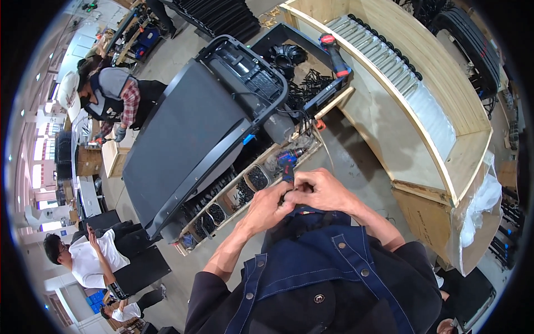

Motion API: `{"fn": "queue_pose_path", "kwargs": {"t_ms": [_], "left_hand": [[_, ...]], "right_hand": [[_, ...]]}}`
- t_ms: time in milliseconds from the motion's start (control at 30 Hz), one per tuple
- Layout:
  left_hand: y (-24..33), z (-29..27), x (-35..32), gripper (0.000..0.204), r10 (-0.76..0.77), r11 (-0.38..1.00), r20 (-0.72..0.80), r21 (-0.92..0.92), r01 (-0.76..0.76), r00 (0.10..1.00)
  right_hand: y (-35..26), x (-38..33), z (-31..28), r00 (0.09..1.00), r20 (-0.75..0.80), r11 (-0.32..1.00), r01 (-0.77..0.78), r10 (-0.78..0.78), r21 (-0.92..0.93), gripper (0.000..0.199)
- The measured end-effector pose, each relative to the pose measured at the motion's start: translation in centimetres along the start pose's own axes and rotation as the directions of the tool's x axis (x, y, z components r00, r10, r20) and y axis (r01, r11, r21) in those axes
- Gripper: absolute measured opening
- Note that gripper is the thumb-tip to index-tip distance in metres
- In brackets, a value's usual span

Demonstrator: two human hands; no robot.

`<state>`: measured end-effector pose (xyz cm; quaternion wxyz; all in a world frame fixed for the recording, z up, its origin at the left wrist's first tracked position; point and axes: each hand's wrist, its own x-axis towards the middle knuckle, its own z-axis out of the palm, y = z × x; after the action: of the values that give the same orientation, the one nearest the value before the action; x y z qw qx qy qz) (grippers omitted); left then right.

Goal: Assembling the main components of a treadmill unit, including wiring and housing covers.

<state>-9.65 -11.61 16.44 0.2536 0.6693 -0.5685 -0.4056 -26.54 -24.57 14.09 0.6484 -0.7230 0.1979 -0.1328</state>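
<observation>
My left hand (pixel 268 205) and my right hand (pixel 322 190) meet in front of my apron (pixel 311 267), fingers bent and thumbs close together. A small dark thing seems to be pinched between them, mostly hidden by the fingers. Just beyond them a blue cordless drill (pixel 287 162) rests at the end of a long wooden parts tray (pixel 227 227). Its compartments hold small dark fasteners (pixel 257 178). Past the tray stands a large treadmill-like machine with a broad dark grey deck (pixel 186 119) and an open motor bay (pixel 239 64).
At the right is a curved wooden bin (pixel 400 139) with metal rollers (pixel 384 53). A red-and-black power tool (pixel 335 55) lies by a dark box of black parts (pixel 308 83). A cardboard box (pixel 423 225) stands below the bin. Several people work on the left, one in a plaid shirt (pixel 130 103).
</observation>
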Motion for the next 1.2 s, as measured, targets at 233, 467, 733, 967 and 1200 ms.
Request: {"fn": "queue_pose_path", "kwargs": {"t_ms": [233, 467, 733, 967, 1200], "left_hand": [[-0.8, 0.9, -0.8, 0.03, 0.097, 0.991, 0.193, 0.072, -0.113, 0.976], [-0.7, 1.3, -2.6, 0.028, 0.057, 0.998, 0.375, 0.005, -0.063, 0.925], [-2.4, 0.7, -3.9, 0.025, 0.033, 0.996, 0.369, -0.095, 0.002, 0.929], [-2.9, -1.4, -3.2, 0.024, -0.024, 0.984, 0.287, -0.163, 0.074, 0.958], [-4.6, -1.8, -5.5, 0.026, -0.074, 0.974, 0.206, -0.193, 0.115, 0.976]], "right_hand": [[2.1, -2.2, 0.1, 0.974, 0.145, 0.978, 0.189, -0.175, -0.086, 0.024], [4.6, -5.2, 4.3, 0.965, 0.018, 0.965, 0.259, -0.26, 0.024, 0.028], [2.9, -5.2, 4.7, 0.986, -0.054, 0.988, 0.156, -0.155, 0.019, 0.032], [1.8, -2.8, 4.9, 0.853, 0.086, 0.735, -0.49, 0.514, 0.469, 0.044], [1.5, -1.1, 7.3, 0.925, 0.213, 0.892, -0.365, 0.315, 0.267, 0.047]]}}
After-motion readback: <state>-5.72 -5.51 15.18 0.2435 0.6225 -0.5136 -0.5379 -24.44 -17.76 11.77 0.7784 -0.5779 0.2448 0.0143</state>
